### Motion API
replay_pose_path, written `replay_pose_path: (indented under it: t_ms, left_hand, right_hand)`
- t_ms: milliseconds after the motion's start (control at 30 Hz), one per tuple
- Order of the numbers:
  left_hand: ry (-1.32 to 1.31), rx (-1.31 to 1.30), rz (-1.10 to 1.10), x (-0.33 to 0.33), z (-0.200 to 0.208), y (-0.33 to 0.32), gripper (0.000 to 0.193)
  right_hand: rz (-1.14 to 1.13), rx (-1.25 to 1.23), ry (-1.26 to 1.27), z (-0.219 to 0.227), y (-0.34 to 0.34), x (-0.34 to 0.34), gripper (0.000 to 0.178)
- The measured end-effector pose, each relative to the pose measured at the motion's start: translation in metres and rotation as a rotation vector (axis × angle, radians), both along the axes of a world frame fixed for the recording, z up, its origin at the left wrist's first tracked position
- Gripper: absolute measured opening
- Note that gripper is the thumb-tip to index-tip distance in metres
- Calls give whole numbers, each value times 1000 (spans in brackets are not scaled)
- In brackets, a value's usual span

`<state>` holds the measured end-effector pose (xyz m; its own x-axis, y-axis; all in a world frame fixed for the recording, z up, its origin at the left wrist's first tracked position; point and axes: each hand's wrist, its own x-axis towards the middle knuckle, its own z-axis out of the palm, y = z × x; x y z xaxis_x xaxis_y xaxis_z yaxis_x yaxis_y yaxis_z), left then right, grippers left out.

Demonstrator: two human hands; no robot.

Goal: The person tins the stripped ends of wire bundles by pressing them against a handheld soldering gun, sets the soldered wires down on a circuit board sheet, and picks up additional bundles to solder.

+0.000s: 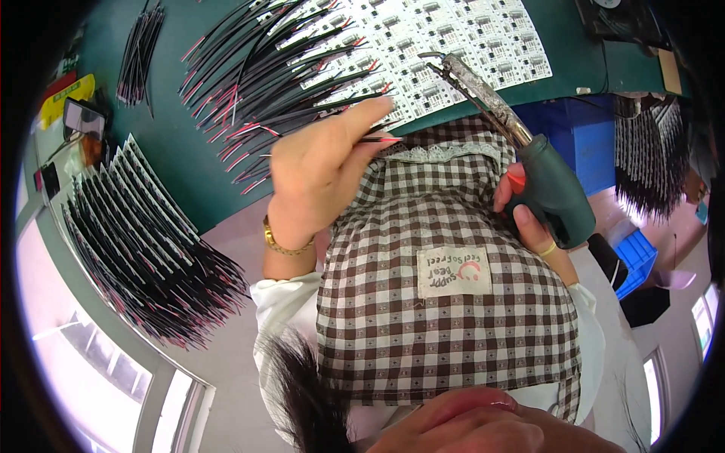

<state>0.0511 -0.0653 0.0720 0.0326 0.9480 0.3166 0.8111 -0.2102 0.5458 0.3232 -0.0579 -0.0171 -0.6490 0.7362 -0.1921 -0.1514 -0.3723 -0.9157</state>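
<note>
My left hand pinches a thin black wire with a red tip at the near edge of the green table. Beside it lies a big loose pile of black wires with red ends. My right hand grips the dark green handle of a soldering iron. Its crusted metal shaft runs up and left, and the tip hovers over a white panel of small circuit boards. A brown and white checked apron fills the view below both hands.
Fanned rows of boards with black wires lie at the left. A thin wire bundle sits at the top left, a yellow object near the left rim. At the right are a blue box, a hanging wire bundle and a blue bin.
</note>
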Motion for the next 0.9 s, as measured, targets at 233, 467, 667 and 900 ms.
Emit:
replay_pose_path:
  t_ms: [233,467,667,900]
  left_hand:
    - [11,-55,111,6,-20,-6,15]
    - [101,14,156,9,-25,-7,16]
    - [71,102,51,-4,-18,-7,23]
    - [-85,32,35,-4,-19,-13,34]
  right_hand:
    - [-19,30,8,3,-5,3,59]
    - [108,107,-94,12,3,15,61]
    - [1,143,8,11,0,11,32]
    - [-28,91,45,4,-4,11,44]
